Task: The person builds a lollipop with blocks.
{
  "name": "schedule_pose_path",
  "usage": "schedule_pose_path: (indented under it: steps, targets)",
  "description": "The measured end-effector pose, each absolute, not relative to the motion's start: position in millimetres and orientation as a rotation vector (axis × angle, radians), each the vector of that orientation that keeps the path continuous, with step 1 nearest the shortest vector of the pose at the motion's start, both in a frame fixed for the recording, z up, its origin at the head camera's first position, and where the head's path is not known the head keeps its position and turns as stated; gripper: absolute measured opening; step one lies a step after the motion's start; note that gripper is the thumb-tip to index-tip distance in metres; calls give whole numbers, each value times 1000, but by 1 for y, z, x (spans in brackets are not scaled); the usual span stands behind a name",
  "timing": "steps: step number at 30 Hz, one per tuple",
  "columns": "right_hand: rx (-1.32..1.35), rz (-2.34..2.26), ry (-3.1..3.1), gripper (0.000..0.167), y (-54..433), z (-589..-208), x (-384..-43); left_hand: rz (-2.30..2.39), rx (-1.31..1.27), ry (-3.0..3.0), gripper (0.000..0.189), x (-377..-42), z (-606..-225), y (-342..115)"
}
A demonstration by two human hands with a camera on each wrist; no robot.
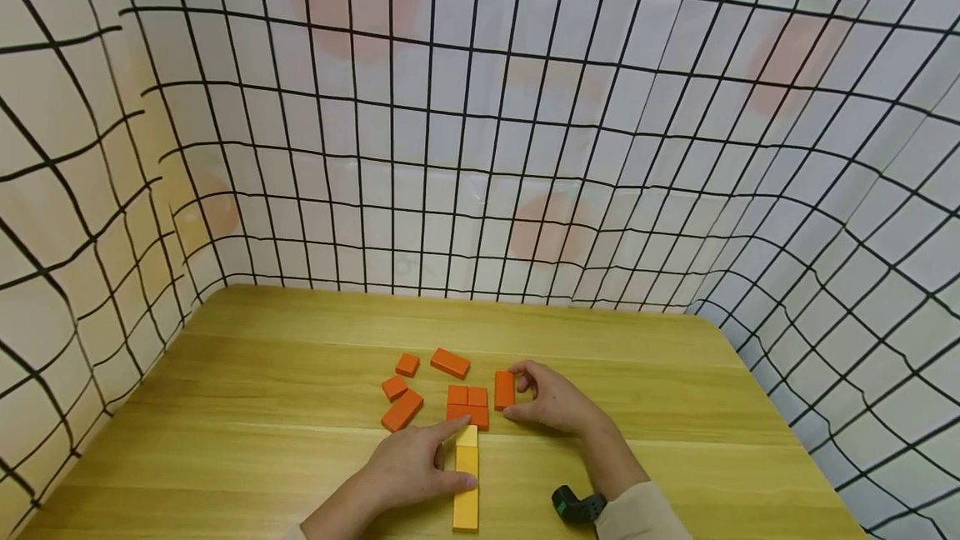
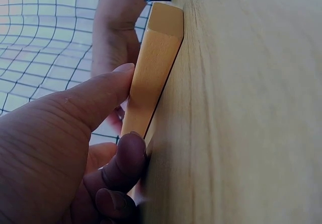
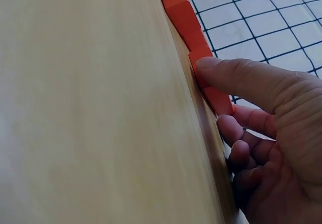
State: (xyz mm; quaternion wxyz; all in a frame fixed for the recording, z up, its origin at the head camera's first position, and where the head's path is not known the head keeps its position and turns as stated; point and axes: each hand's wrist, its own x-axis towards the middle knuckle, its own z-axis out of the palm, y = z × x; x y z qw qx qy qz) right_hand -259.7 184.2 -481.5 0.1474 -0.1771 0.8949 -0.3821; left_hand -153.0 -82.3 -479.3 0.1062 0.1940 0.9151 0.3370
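My right hand (image 1: 555,400) pinches an orange rectangular block (image 1: 505,391) by its ends, between thumb and fingers. In the right wrist view the thumb lies against this orange block (image 3: 201,68) at the tabletop. Just left of it, two small orange squares (image 1: 467,396) adjoin an orange bar (image 1: 480,418). A pale yellow block (image 1: 467,436) and a long yellow block (image 1: 466,507) extend from that bar toward me. My left hand (image 1: 412,465) rests its straight index finger at the orange bar and its thumb across the yellow block (image 2: 151,68).
Loose orange blocks lie at the back left: a small one (image 1: 407,364), another small one (image 1: 394,387), a longer one (image 1: 402,410) and a bar (image 1: 450,362). A black device (image 1: 577,505) sits at the right wrist. Black wire mesh (image 1: 480,165) surrounds the wooden table (image 1: 300,373).
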Motion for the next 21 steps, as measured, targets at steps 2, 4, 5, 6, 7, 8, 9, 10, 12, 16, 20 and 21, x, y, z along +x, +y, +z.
schedule_pose_path:
  steps: [2, 4, 5, 6, 7, 8, 9, 10, 12, 16, 20, 21]
  targets:
    - [-511, -1108, 2574, 61, 184, -482, -260, 1000, 570, 2692, 82, -153, -479, -82]
    - [-505, -1130, 2564, 62, 183, -482, -260, 1006, 567, 2687, 83, -152, -478, -82]
    - [-503, -1144, 2557, 63, 183, -482, -260, 1006, 568, 2687, 83, -152, -478, -82]
    - [-499, -1165, 2547, 63, 183, -482, -259, 1006, 568, 2685, 83, -152, -478, -82]
    - [-494, -1186, 2538, 64, 183, -483, -259, 1007, 567, 2684, 83, -152, -478, -82]
    - [-491, -1208, 2530, 65, 183, -483, -259, 1006, 567, 2683, 83, -152, -478, -82]
    - [-488, -1231, 2521, 66, 183, -483, -259, 1005, 567, 2682, 83, -153, -478, -82]
    - [-486, -1250, 2513, 66, 183, -483, -259, 1005, 567, 2682, 83, -153, -478, -82]
    - [-484, -1284, 2500, 67, 183, -484, -258, 1005, 567, 2678, 83, -153, -478, -82]
    - [-497, -1298, 2488, 67, 182, -486, -257, 1004, 562, 2671, 83, -153, -478, -82]
    - [-514, -1285, 2496, 65, 180, -487, -257, 1008, 561, 2666, 82, -153, -480, -83]
    - [-515, -1280, 2500, 65, 180, -487, -257, 1009, 563, 2666, 82, -153, -480, -83]
